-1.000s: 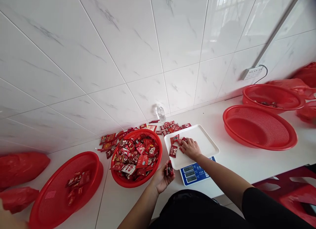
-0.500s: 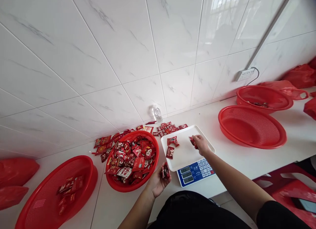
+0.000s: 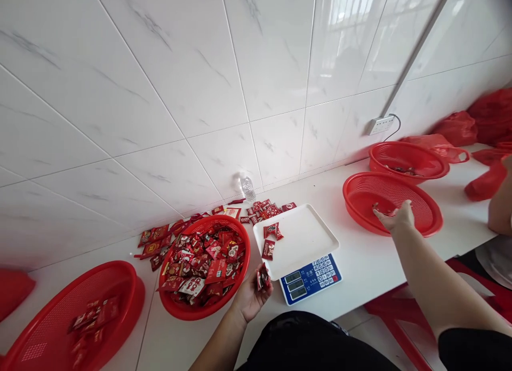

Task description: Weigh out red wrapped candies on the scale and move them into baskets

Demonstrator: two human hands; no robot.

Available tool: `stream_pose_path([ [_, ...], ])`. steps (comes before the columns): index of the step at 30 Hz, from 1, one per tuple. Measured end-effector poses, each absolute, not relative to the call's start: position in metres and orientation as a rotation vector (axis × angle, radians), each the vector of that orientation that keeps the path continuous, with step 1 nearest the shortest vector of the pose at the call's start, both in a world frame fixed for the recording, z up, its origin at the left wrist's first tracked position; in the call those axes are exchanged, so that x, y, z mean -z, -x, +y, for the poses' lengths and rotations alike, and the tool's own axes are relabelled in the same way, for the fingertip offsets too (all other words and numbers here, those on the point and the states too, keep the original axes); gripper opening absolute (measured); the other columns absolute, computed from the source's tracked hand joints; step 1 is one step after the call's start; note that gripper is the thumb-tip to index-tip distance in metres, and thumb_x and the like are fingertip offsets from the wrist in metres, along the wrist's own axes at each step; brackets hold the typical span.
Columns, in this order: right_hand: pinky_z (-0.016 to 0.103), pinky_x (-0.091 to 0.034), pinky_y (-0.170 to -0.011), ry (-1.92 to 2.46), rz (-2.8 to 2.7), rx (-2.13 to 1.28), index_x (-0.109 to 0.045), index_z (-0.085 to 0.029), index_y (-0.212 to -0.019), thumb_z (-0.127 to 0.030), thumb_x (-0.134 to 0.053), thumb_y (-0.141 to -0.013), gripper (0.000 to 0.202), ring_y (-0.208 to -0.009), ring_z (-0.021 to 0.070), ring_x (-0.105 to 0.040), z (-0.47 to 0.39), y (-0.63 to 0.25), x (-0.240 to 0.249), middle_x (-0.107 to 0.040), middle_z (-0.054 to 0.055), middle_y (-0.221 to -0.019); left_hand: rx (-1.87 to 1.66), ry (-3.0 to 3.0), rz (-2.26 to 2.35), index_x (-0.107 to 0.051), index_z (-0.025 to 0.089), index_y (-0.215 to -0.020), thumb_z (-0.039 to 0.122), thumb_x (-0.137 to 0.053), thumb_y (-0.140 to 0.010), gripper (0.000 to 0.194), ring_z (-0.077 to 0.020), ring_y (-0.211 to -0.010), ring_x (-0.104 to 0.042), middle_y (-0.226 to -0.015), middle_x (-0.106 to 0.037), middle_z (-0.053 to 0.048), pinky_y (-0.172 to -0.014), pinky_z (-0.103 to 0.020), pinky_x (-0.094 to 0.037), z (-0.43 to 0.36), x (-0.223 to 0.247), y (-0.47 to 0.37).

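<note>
My left hand (image 3: 251, 299) is closed around small red-wrapped candies (image 3: 263, 278), between the full basket and the scale's tray. To the right, my right hand (image 3: 397, 217) reaches over a red plastic basket (image 3: 434, 221) with its fingers apart and nothing in its grip. A few wrapped candies (image 3: 382, 206) are in that basket just beyond the fingertips. The scale's white tray (image 3: 306, 243) carries a few red candy packets (image 3: 269, 249) at its left side. Below the tray shows the blue keypad panel of the scale (image 3: 311, 280).
A red basket (image 3: 245, 253) heaped with candies stands left of the scale. More packets (image 3: 264, 212) lie by the wall near a clear bottle (image 3: 247, 187). Another basket (image 3: 138, 291) stands far left, one more (image 3: 444, 171) back right. A person's arm (image 3: 500, 205) shows at the right edge.
My right hand has moved right from above the scale tray, where it held candy, to the basket and has let go. Candies now lie in that basket. The left hand keeps its hold.
</note>
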State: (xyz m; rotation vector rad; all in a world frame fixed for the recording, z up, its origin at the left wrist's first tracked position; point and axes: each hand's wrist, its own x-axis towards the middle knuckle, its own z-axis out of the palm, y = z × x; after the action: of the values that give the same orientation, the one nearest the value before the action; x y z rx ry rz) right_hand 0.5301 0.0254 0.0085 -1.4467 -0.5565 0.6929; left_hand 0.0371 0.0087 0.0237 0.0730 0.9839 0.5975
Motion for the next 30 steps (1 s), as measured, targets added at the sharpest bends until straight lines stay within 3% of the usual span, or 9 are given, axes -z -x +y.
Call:
stream_pose_path([
  [4,0.048,-0.044,-0.085,1.587,-0.660,-0.726,-0.038,-0.025,-0.127,-0.054,-0.040,-0.081,0.054,-0.103,0.0234,-0.053,0.049,-0.436,0.015,-0.037,0.015,-0.132,-0.578,-0.137,1.021,-0.057,0.013,-0.075,0.044,-0.062,-0.078,0.031,-0.0122,-0.055,-0.061,-0.062,-0.060,-0.002,-0.059,-0.026,-0.054,0.011,-0.029,-0.037],
  [7,0.046,-0.038,-0.096,1.594,-0.925,-0.835,-0.054,-0.028,-0.118,-0.045,-0.067,-0.066,0.056,-0.115,0.0286,-0.046,0.068,-0.336,0.029,-0.043,0.010,-0.134,-0.579,-0.225,1.126,-0.053,0.015,-0.070,0.041,-0.068,-0.071,0.030,-0.0085,-0.048,-0.055,-0.058,-0.056,0.002,-0.053,-0.023,-0.050,0.016,-0.028,-0.039],
  [11,0.049,-0.019,-0.107,1.640,-1.995,-0.836,-0.040,-0.037,-0.133,-0.035,-0.054,-0.081,0.054,-0.136,0.0287,-0.014,0.087,-0.242,0.031,-0.020,0.001,-0.150,-0.551,-0.693,1.311,-0.050,0.018,-0.072,0.036,-0.066,-0.071,0.024,-0.0071,-0.043,-0.046,-0.057,-0.053,0.004,-0.044,-0.020,-0.040,0.028,-0.022,-0.046],
  [13,0.050,-0.017,-0.106,1.656,-2.137,-0.835,-0.038,-0.037,-0.135,-0.030,-0.050,-0.084,0.053,-0.137,0.0288,-0.011,0.091,-0.225,0.031,-0.022,0.001,-0.150,-0.513,-1.034,1.397,-0.050,0.018,-0.071,0.030,-0.062,-0.071,0.016,-0.0079,-0.046,-0.047,-0.059,-0.054,0.003,-0.046,-0.020,-0.037,0.036,-0.019,-0.049],
  [17,0.046,-0.023,-0.104,1.671,-2.031,-0.885,-0.048,-0.034,-0.128,-0.013,-0.044,-0.082,0.051,-0.127,0.0275,-0.030,0.080,-0.234,0.038,-0.040,0.006,-0.138,-0.383,-1.614,1.622,-0.057,0.019,-0.080,0.019,-0.061,-0.067,0.013,-0.0128,-0.063,-0.054,-0.069,-0.060,0.001,-0.058,-0.022,-0.037,0.056,-0.011,-0.054],
  [21,0.046,-0.025,-0.103,1.641,-1.732,-0.984,-0.060,-0.033,-0.115,-0.011,-0.046,-0.078,0.045,-0.117,0.0277,-0.039,0.054,-0.254,0.047,-0.052,0.007,-0.124,-0.256,-1.828,1.638,-0.057,0.021,-0.101,0.031,-0.064,-0.069,0.034,-0.0197,-0.079,-0.058,-0.090,-0.063,-0.006,-0.065,-0.026,-0.037,0.072,0.000,-0.067],
  [24,0.044,-0.033,-0.098,1.565,-1.363,-1.086,-0.065,-0.030,-0.105,-0.014,-0.051,-0.074,0.037,-0.109,0.0250,-0.048,0.039,-0.264,0.048,-0.060,0.005,-0.110,-0.201,-1.893,1.590,-0.058,0.020,-0.098,0.040,-0.070,-0.064,0.041,-0.0246,-0.088,-0.058,-0.098,-0.062,-0.010,-0.071,-0.028,-0.037,0.080,0.008,-0.083],
  [27,0.037,-0.049,-0.078,1.434,-0.923,-1.200,-0.062,-0.026,-0.105,-0.014,-0.058,-0.069,0.038,-0.083,0.0194,-0.059,0.032,-0.288,0.042,-0.064,0.002,-0.086,-0.129,-1.900,1.602,-0.058,0.019,-0.090,0.035,-0.074,-0.060,0.037,-0.0266,-0.093,-0.057,-0.100,-0.060,-0.010,-0.076,-0.031,-0.037,0.085,0.010,-0.094],
  [30,0.026,-0.050,-0.053,1.211,-0.463,-1.291,-0.061,-0.019,-0.102,-0.008,-0.064,-0.064,0.040,-0.054,0.0116,-0.055,0.028,-0.342,0.025,-0.059,-0.001,-0.066,-0.086,-1.920,1.622,-0.058,0.018,-0.086,0.029,-0.070,-0.062,0.029,-0.0246,-0.090,-0.058,-0.102,-0.058,-0.010,-0.075,-0.030,-0.038,0.087,0.008,-0.096],
])
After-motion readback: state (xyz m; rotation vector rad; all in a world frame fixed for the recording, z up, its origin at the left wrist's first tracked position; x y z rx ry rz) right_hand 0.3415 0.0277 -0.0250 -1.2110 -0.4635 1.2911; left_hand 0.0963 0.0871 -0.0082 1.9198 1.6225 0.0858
